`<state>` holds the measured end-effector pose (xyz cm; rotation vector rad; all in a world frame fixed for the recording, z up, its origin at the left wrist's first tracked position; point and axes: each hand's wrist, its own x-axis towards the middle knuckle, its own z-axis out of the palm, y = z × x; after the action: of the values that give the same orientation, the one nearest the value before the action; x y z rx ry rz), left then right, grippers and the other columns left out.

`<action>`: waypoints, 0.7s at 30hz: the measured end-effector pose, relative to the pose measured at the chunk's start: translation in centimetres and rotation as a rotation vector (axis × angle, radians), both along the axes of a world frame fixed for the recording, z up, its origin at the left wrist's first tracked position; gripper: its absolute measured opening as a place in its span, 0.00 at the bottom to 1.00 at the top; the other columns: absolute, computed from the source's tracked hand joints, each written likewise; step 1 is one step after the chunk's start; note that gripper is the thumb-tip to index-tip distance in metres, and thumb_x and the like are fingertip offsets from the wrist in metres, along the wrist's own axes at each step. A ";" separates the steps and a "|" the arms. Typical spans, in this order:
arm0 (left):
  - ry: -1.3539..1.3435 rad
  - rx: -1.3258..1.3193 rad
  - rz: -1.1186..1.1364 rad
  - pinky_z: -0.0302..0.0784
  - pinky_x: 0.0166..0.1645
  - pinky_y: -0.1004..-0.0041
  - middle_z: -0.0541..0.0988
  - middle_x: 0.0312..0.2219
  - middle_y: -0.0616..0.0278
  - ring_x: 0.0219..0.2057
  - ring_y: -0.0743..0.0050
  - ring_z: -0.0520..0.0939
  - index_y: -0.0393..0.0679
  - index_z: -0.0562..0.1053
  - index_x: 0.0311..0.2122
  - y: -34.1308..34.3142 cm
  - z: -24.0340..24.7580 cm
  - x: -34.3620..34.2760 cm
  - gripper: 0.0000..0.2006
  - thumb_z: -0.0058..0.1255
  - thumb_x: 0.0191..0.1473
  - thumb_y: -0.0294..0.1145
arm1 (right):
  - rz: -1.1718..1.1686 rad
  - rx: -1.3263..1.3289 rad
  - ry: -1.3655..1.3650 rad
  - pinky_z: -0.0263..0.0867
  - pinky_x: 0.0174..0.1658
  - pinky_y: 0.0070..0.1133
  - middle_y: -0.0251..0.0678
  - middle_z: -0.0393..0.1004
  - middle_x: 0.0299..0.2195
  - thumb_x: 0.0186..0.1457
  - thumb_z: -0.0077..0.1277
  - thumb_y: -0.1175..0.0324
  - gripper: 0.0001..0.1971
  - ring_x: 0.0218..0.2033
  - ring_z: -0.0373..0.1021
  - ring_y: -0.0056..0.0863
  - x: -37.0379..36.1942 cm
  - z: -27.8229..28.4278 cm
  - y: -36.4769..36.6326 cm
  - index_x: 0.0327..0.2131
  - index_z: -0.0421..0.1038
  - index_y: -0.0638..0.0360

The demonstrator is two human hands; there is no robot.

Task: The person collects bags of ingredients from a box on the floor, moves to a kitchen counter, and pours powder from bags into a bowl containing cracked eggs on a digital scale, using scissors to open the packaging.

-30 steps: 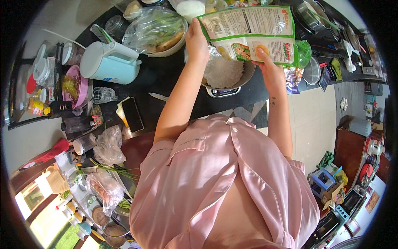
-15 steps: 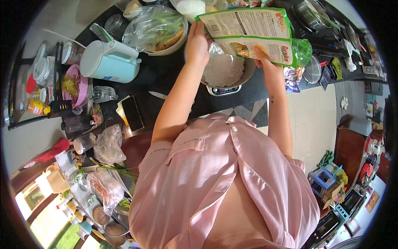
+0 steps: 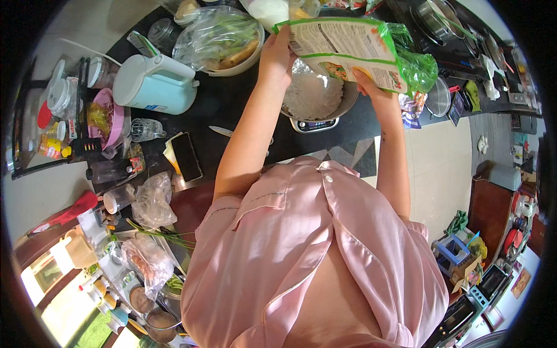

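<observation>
green-edged packet [image 3: 342,46] held up between the person's two hands, printed face toward them. left hand [image 3: 276,61] closed on its left end, right hand [image 3: 378,95] clamped on its lower right part, thumb over the print. metal pan [image 3: 349,100] of white powder [image 3: 313,95] below the grip, on a scale [image 3: 313,126]. green plastic bag [image 3: 422,72] just right of the right hand, light-blue kettle [image 3: 154,93] well left of the left hand.

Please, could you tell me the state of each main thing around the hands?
Packet: held by left hand and right hand; open or sealed, unclear
Grey bowl: holding white powder
Scale: under the grey bowl
Kettle: upright, lid closed
Phone: flat, screen dark
White bowl: holding greens, partly covered by clear plastic
Knife: lying down, blade bare
</observation>
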<state>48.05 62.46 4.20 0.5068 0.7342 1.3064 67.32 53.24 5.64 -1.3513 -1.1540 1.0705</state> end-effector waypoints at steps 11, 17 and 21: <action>0.280 0.122 0.100 0.69 0.42 0.73 0.72 0.34 0.63 0.35 0.76 0.73 0.41 0.67 0.39 -0.2 -1.0 -1.1 0.09 0.41 0.57 0.34 | 0.059 0.285 -0.136 0.62 0.43 0.18 0.36 0.72 0.38 0.45 0.55 0.67 0.22 0.39 0.67 0.19 3.3 4.6 -1.8 0.45 0.67 0.66; 0.266 0.131 0.098 0.69 0.43 0.71 0.73 0.34 0.63 0.35 0.74 0.74 0.41 0.67 0.40 -0.5 -0.2 -0.3 0.13 0.41 0.57 0.39 | -0.099 0.290 -0.314 0.61 0.34 0.13 0.32 0.74 0.28 0.48 0.54 0.71 0.10 0.30 0.65 0.14 0.1 7.0 -0.9 0.35 0.72 0.66; 0.107 0.008 0.117 0.67 0.46 0.69 0.73 0.37 0.61 0.39 0.70 0.73 0.40 0.68 0.41 -0.5 0.6 -0.6 0.17 0.35 0.59 0.44 | -0.105 0.386 -0.351 0.60 0.32 0.12 0.29 0.73 0.26 0.49 0.53 0.71 0.09 0.29 0.63 0.12 0.2 6.5 -0.9 0.35 0.73 0.65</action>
<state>47.43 61.98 4.81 0.5499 0.8588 1.3993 67.48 52.37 12.15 -1.2989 -1.4423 0.5087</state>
